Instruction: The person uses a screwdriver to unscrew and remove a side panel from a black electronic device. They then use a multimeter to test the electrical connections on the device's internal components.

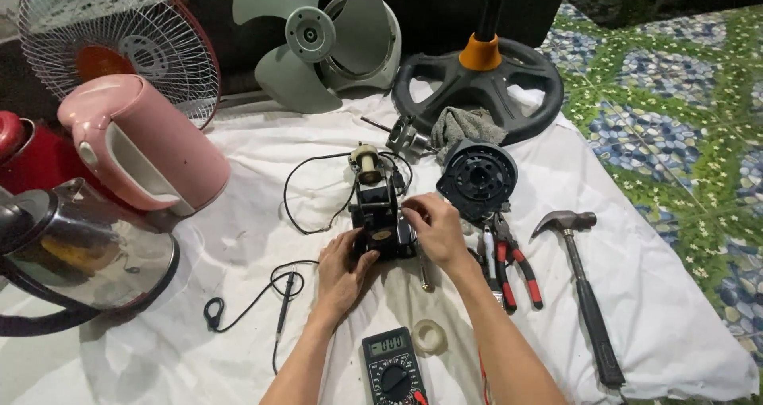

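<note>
Hands on a fan motor

Fan motor (pixel 380 214), black, sits mid-sheet on the white cloth (pixel 636 294). Left hand (pixel 343 268) cups its near side, fingers closed against the housing. Right hand (pixel 433 228) pinches at its top right edge; whatever it grips is too small to tell. Just nearer than the motor lies a multimeter (pixel 392 365); right of the motor, red-handled pliers (pixel 513 266), then a hammer (pixel 584 286).

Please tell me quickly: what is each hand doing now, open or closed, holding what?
Left hand: closed on the black motor, gripping its lower left side.
Right hand: fingers pinched at the motor's upper right; what they pinch cannot be told.
</note>
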